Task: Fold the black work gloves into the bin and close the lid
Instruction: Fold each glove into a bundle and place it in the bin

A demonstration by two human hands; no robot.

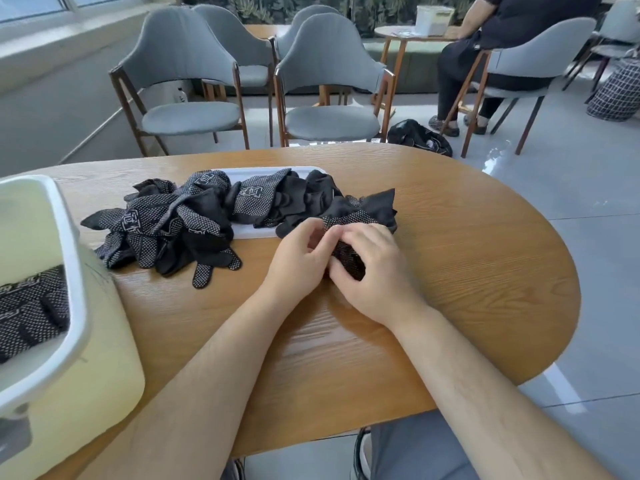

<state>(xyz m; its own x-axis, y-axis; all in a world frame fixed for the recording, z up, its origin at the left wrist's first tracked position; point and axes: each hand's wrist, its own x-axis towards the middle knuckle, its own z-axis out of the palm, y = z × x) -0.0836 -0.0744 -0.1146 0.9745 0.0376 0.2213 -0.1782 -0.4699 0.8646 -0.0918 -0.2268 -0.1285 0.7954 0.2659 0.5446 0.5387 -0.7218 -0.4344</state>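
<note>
We reach both bare forearms forward over the counter (485, 254), angled inward so that our hands meet. Our left hand (298, 258) lies knuckles up, fingers curled toward the right, and their tips seem to pinch the black glove (348, 259), though the thumb is hidden beneath. Our right hand (377, 271) wraps over the black glove from the right side, fingers curled round it, wrist low near the counter.

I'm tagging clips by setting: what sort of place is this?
Likely a café-style lounge or break room: grey padded chairs with wooden frames stand beyond the oval wooden table where the left hand and right hand hold a black dotted glove, and a seated person sits at another round table.
</note>
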